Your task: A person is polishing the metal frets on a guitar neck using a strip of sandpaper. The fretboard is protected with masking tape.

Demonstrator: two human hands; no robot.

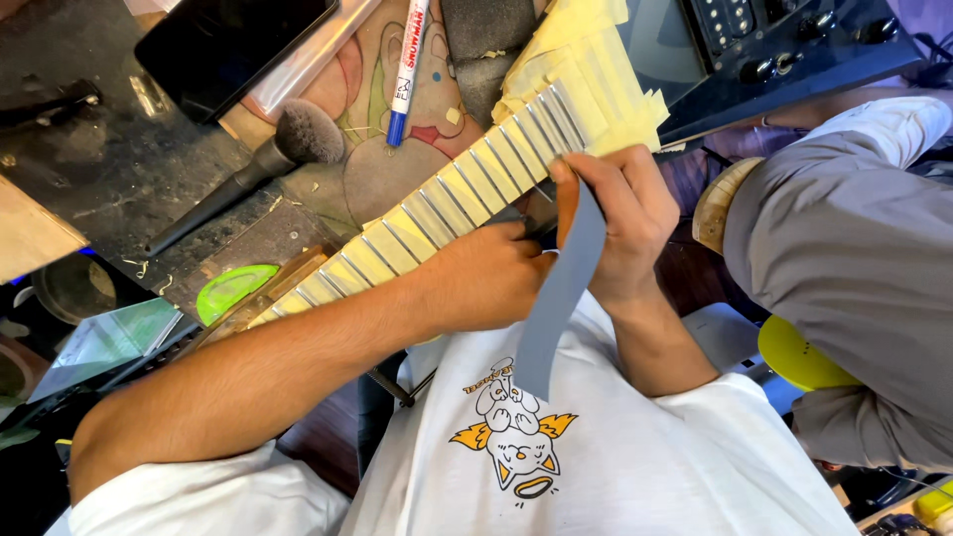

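Hands: left hand point(496, 278) curled on the near edge of a masked guitar neck with pale tape between silver frets point(467, 189), fingers closed against it; whether they hold a small tool I cannot tell. Right hand point(620, 223) pinches the upper end of a long grey strip of abrasive paper point(556, 298), thumb and fingertips closed on it at the frets.
Strip: hangs slack from the grip toward the white printed T-shirt point(556, 447), near side.
Neck position: centre of scene, across the dark cluttered workbench point(119, 169), just far of both hands.
Neck axis: long axis diagonal, near-left to far-right; far-right end meets the dark guitar body with black knobs point(774, 45), thickly taped.
Progress (judgement): masking appears complete along the visible fretboard; hands are at the upper frets, so the lower frets toward near-left seem left to treat. Finish of any fret too small to tell.
Surroundings: black soft brush point(248, 169), blue-capped marker pen point(405, 69), dark phone point(233, 45) lie far-left. A second person's grey sleeve point(854, 258) at right.
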